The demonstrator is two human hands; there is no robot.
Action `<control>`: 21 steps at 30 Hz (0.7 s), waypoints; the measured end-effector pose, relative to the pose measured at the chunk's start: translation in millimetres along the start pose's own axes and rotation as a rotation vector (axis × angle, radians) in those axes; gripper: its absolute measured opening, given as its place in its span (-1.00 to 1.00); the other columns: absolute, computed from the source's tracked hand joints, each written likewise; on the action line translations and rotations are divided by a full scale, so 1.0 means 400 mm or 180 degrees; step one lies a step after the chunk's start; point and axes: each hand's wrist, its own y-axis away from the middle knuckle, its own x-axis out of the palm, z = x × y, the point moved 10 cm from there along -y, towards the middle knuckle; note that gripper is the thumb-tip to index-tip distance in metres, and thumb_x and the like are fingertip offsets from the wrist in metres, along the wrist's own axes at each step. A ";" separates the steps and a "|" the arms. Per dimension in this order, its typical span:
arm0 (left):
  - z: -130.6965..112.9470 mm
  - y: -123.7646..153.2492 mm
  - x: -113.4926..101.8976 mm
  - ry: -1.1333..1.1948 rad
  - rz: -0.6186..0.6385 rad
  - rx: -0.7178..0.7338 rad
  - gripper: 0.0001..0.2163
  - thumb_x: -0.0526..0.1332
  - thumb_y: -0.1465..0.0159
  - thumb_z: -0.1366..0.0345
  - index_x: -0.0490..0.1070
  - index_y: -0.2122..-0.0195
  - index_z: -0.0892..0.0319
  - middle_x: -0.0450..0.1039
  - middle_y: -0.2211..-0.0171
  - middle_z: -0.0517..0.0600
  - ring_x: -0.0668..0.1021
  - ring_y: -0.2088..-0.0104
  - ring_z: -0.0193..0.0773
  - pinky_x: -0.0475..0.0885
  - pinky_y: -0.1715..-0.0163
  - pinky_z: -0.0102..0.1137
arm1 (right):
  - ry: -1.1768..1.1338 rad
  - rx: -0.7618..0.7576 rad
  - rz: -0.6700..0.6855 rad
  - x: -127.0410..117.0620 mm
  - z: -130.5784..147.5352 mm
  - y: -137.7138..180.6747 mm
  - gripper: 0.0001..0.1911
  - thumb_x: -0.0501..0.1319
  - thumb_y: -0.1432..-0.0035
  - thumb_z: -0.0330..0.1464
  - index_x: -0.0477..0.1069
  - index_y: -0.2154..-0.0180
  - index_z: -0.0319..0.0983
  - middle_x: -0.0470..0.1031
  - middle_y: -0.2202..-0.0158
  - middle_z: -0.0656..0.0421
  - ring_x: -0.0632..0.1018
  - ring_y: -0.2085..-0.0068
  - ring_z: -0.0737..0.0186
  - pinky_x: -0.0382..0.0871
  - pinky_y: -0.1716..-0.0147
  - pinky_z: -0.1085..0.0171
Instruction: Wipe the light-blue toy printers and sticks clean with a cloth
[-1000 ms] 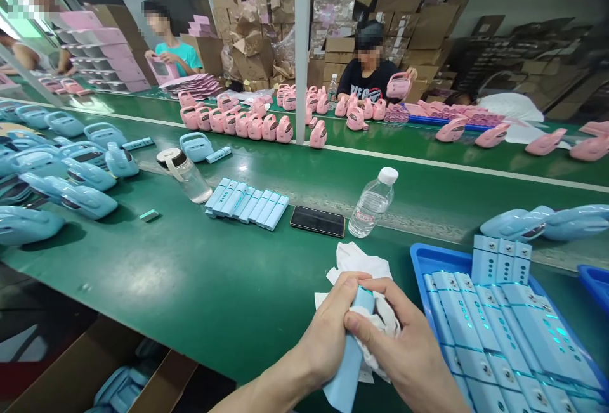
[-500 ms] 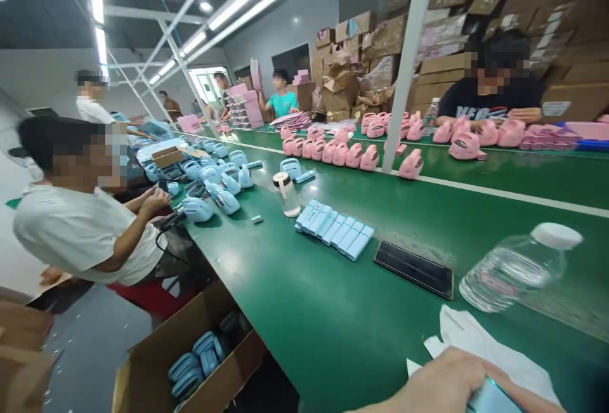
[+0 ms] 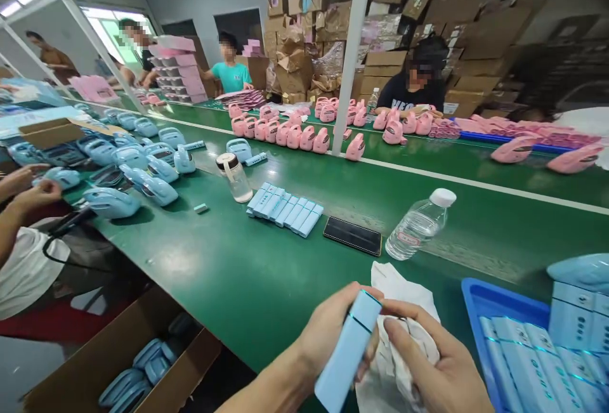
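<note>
A long light blue plastic casing (image 3: 345, 359) with a shiny teal band near its upper end is gripped in my left hand (image 3: 323, 318), tilted over the table. My right hand (image 3: 442, 362) pinches a crumpled white cloth (image 3: 406, 343), its thumb and fingers close to the casing's upper end. Whether the cloth touches the casing I cannot tell. More of the white cloth spreads on the green table behind my hands. To the right, a blue tray (image 3: 485, 292) holds several similar light blue casings (image 3: 528, 362).
Ahead lie a row of light blue casings (image 3: 285, 210), a black phone (image 3: 353, 236), a water bottle (image 3: 419, 226) and a lidded jar (image 3: 235, 178). Blue handled shells (image 3: 152, 181) crowd the left beside a co-worker's hands (image 3: 35, 194). An open carton (image 3: 190, 362) stands below the table edge.
The view has swung right and down. Both my hands and the blue tray now show; before, only part of a hand with a blue piece was visible at the bottom edge.
</note>
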 end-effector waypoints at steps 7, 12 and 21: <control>-0.059 0.015 -0.045 0.0550 0.0156 0.0342 -0.50 -0.11 -0.49 -0.06 0.47 0.00 0.20 0.36 0.68 -0.11 0.33 0.82 -0.33 0.27 0.90 -0.52 | 0.1093 -0.0700 0.0133 0.083 0.011 -0.071 -0.55 0.09 -0.39 0.11 0.50 0.06 -0.06 0.57 0.30 0.19 0.53 0.38 0.16 0.40 0.45 0.24; -0.096 0.037 -0.114 0.0758 0.0046 0.0627 -0.47 -0.11 -0.49 -0.07 0.51 0.15 0.21 0.35 0.65 -0.11 0.35 0.78 -0.35 0.29 0.87 -0.54 | 0.1727 -0.1296 0.0607 0.175 -0.042 -0.138 -0.55 0.03 -0.42 0.07 0.44 -0.03 -0.08 0.54 0.04 0.09 0.58 0.08 -0.05 0.49 0.12 -0.05; -0.142 0.116 -0.293 0.0940 -0.0682 0.1062 -0.46 0.05 -0.43 -0.17 0.52 0.05 0.24 0.44 0.61 -0.07 0.47 0.73 -0.34 0.36 0.82 -0.55 | 0.2673 -0.2360 0.0128 0.191 -0.030 -0.156 -0.38 0.12 -0.38 0.12 0.29 -0.28 -0.08 0.37 -0.29 -0.05 0.44 -0.24 -0.27 0.48 -0.09 -0.27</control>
